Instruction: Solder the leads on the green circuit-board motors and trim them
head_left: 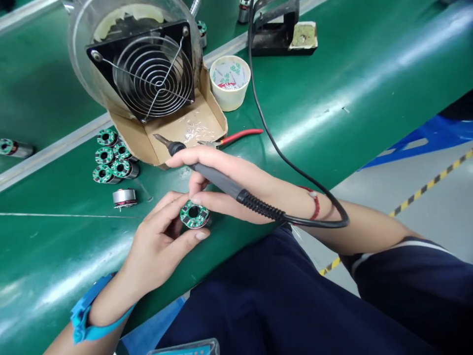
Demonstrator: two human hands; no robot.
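My left hand (162,241) grips a small round motor (194,215) whose top is a green ring-shaped circuit board, holding it board side up over the bench. A soldering iron (218,181) lies across my right hand (221,172), its tip pointing up and left toward the cardboard tray. The thumb and a finger of that hand also reach the far edge of the motor. Left of my hands a single motor (124,197) sits with its silver case upward. Beyond it stands a group of several motors (111,155) with green boards on top.
A black fan with a wire guard (158,81) stands in a cardboard tray (210,116) holding wire clippings. Red-handled cutters (242,135) lie beside it, near a white cup (229,93). The iron's cord (273,140) loops over the bench. Behind is an iron stand with sponge (303,35).
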